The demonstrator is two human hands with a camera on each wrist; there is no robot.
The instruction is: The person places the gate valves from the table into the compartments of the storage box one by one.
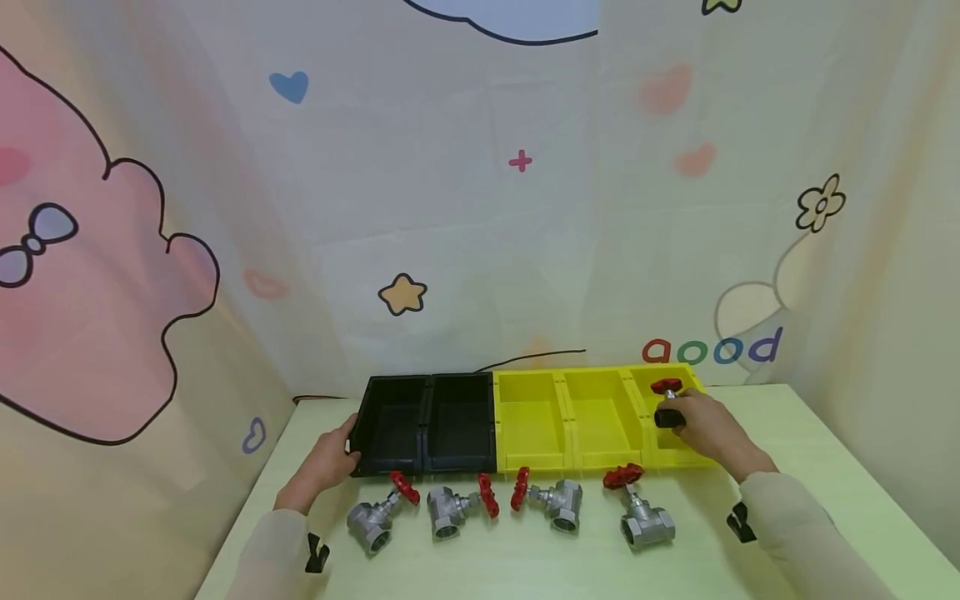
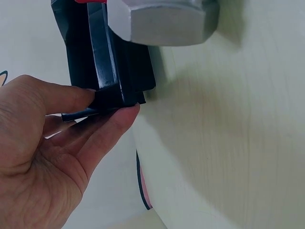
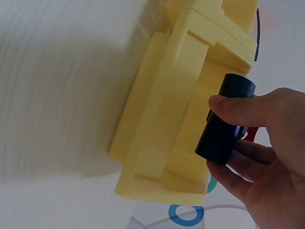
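Observation:
My left hand (image 1: 324, 462) grips the outer left edge of the leftmost black bin (image 1: 386, 465); the left wrist view has the thumb over its rim and fingers beneath. On the far right, my right hand (image 1: 711, 429) holds a valve with a black body (image 3: 224, 133) and a red handwheel (image 1: 666, 386) between thumb and fingers. That valve is over the opening of the rightmost yellow bin (image 3: 157, 119), its handwheel pointing toward the back wall. In the right wrist view the fingers mostly hide the handwheel.
Several silver valves with red handwheels lie in a row before the bins, among them one at the left (image 1: 371, 525) and one at the right (image 1: 647, 527). Two more yellow bins (image 1: 532, 461) and a second black bin (image 1: 460, 464) fill the row. A printed curtain (image 1: 450, 208) hangs behind.

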